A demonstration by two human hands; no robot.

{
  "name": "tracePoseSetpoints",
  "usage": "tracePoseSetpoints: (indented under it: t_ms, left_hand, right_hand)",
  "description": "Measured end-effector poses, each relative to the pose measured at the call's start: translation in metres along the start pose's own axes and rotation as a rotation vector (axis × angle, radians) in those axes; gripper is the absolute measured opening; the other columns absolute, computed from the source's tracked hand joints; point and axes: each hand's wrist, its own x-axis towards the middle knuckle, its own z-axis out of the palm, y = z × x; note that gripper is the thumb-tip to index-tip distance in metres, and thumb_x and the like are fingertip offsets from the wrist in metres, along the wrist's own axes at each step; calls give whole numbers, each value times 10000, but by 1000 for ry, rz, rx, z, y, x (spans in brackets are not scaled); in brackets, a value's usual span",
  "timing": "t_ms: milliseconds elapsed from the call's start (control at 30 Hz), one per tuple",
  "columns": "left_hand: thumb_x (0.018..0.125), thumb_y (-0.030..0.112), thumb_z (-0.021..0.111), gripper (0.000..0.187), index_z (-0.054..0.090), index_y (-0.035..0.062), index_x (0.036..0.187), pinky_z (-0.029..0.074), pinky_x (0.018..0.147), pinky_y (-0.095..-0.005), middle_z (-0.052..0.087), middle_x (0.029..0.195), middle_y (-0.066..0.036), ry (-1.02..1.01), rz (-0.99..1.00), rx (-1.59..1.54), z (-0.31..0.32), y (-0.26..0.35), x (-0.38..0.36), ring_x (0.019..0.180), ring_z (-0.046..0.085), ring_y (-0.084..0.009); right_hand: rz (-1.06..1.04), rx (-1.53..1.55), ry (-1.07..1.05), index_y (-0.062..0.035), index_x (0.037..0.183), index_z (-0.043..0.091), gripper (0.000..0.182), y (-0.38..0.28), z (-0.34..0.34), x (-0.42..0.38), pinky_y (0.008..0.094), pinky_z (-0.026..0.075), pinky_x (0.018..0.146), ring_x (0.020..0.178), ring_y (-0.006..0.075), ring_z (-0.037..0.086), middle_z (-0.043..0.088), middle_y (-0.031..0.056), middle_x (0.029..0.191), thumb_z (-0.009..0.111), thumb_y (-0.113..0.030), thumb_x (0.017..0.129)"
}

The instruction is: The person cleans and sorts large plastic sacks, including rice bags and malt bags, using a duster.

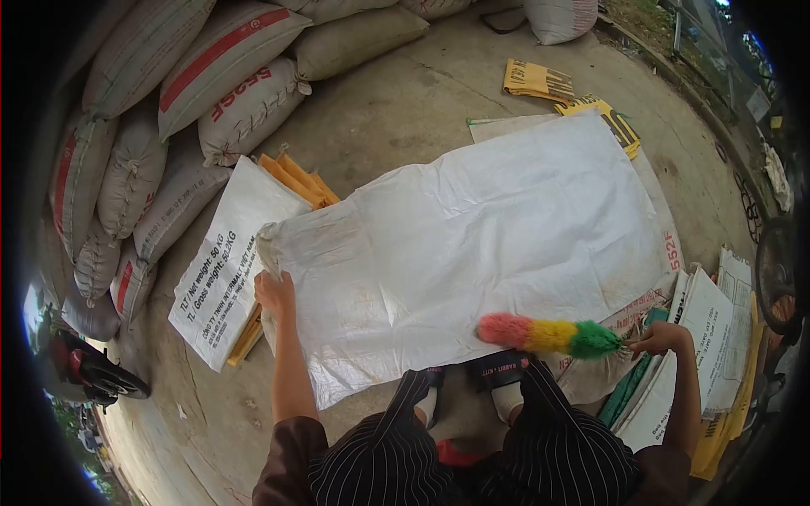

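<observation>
A large white woven sack (pixel 481 244) lies flat and empty across the ground before me, its near edge by my feet. My left hand (pixel 274 293) grips the sack's left edge near the bunched corner. In my right hand (pixel 660 339) is the handle of a feather duster (pixel 548 335) with fluffy pink, yellow and green bands. The duster's head lies over the near right part of the sack. Under the white sack, other printed sacks (pixel 666 228) stick out on the right.
Stuffed sacks (pixel 245 114) are piled at the left and back. A stack of folded printed sacks (pixel 224 270) lies left of my left hand, another stack (pixel 709 337) at the right. Folded yellow sacks (pixel 537 80) lie farther back. A motorbike wheel (pixel 118 375) shows at far left.
</observation>
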Motion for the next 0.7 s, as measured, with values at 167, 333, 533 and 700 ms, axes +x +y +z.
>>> tracePoseSetpoints:
  t_ms: [167,333,533,700]
  left_hand:
    - [691,99,603,110,548,15,737,434,481,-330,545,571,-153,249,247,-539,-80,59,24,492,549,-276]
    - [711,6,583,67,520,26,702,400,464,-241,506,540,-38,573,348,-1055,-238,107,54,465,477,-104]
    - [760,98,608,297,539,-65,999,473,724,-310,619,891,-139,1008,273,-1044,-317,45,80,779,598,-193]
    - [761,103,608,323,523,-65,1023,470,735,-309,614,912,-140,911,183,-1146,-297,-158,24,796,595,-195]
  right_hand:
    - [-113,-157,-136,-141,855,709,336,-25,9,23,248,325,393,405,62,350,391,-41,458,545,-433,825]
    - [-275,-311,-91,-137,828,712,395,-93,5,42,286,353,405,400,107,379,422,-6,477,517,-480,810]
    - [-283,-184,298,-98,714,713,507,-115,-36,41,326,390,410,421,153,440,469,40,468,564,-584,706]
    - [-750,304,937,-56,558,611,400,-95,-71,123,289,270,301,307,143,379,396,14,393,606,-410,744]
